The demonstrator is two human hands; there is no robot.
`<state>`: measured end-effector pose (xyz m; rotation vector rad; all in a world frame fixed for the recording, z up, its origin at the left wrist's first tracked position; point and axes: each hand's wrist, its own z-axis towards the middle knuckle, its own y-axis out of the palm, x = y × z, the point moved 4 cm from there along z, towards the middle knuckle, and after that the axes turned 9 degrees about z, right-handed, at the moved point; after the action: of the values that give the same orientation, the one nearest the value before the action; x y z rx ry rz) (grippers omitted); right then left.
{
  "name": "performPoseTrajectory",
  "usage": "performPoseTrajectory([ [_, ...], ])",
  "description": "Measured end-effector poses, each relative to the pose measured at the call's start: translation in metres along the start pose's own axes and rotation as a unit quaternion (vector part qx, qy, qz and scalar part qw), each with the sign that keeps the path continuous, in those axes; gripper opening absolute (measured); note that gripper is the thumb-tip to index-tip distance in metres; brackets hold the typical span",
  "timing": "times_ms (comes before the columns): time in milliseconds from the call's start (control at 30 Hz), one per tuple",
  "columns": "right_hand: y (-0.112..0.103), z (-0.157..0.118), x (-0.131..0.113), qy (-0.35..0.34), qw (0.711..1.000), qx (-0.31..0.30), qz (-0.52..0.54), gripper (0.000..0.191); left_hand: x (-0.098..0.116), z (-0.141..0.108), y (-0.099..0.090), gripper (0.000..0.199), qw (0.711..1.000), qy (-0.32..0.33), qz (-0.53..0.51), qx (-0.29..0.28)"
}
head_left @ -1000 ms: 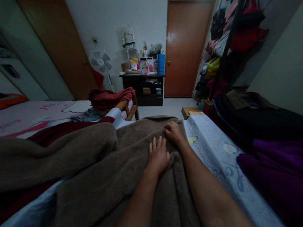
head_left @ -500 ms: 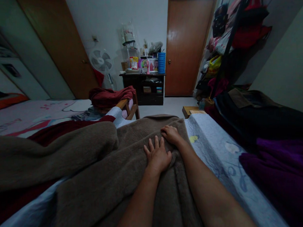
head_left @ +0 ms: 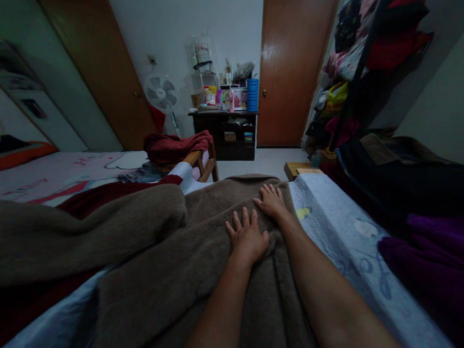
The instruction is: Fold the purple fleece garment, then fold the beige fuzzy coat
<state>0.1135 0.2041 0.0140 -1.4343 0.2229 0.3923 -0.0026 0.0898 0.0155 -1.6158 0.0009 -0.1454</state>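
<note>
A thick brown fleecy coat [head_left: 163, 278] lies spread over the bed in front of me, with a sleeve-like part [head_left: 85, 240] stretching to the left. My left hand [head_left: 249, 239] rests flat on the coat, its fingers spread. Just beyond it and to the right, my right hand [head_left: 271, 200] also lies on the fabric with fingers apart, close to the coat's right edge. Neither hand grips anything. Folds run through the cloth beneath and below the hands.
The light blue patterned bedsheet [head_left: 332, 211] shows to the right, beside purple cloth [head_left: 428, 253] and dark clothes [head_left: 407, 173]. Dark red fabric [head_left: 178, 148] hangs over a wooden rail [head_left: 208, 170]. A dark cabinet [head_left: 223, 136], a fan [head_left: 162, 92] and a door [head_left: 293, 70] stand farther back.
My right hand's fingers have stretched out and spread from a more curled pose. My left hand stays flat on the coat. The whole view has shifted slightly.
</note>
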Motion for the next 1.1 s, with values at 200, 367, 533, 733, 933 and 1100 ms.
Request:
performPoseTrajectory([
  [200, -0.032, -0.008, 0.013, 0.067, 0.973, 0.219, 0.025, 0.038, 0.0, 0.001, 0.001, 0.077, 1.0, 0.001, 0.002, 0.001],
  [367, -0.028, -0.013, 0.021, 0.095, 0.985, 0.142, -0.003, 0.036, 0.0, 0.0, 0.001, 0.077, 1.0, 0.001, -0.005, 0.01],
  [533, -0.016, -0.01, 0.027, 0.104, 0.991, 0.084, -0.004, 0.043, 0.0, 0.0, -0.001, 0.076, 1.0, 0.003, -0.006, 0.002],
  [733, -0.01, -0.006, 0.03, 0.123, 0.991, 0.058, 0.018, 0.057, 0.0, -0.001, -0.002, 0.076, 1.0, 0.0, -0.003, 0.001],
  [933, -0.017, -0.009, 0.024, 0.093, 0.988, 0.119, 0.009, 0.06, 0.001, 0.0, -0.001, 0.076, 1.0, 0.001, -0.002, 0.008],
  [1100, -0.029, -0.015, 0.013, 0.078, 0.986, 0.148, -0.004, 0.042, 0.001, 0.0, 0.0, 0.076, 1.0, 0.002, -0.006, 0.011],
])
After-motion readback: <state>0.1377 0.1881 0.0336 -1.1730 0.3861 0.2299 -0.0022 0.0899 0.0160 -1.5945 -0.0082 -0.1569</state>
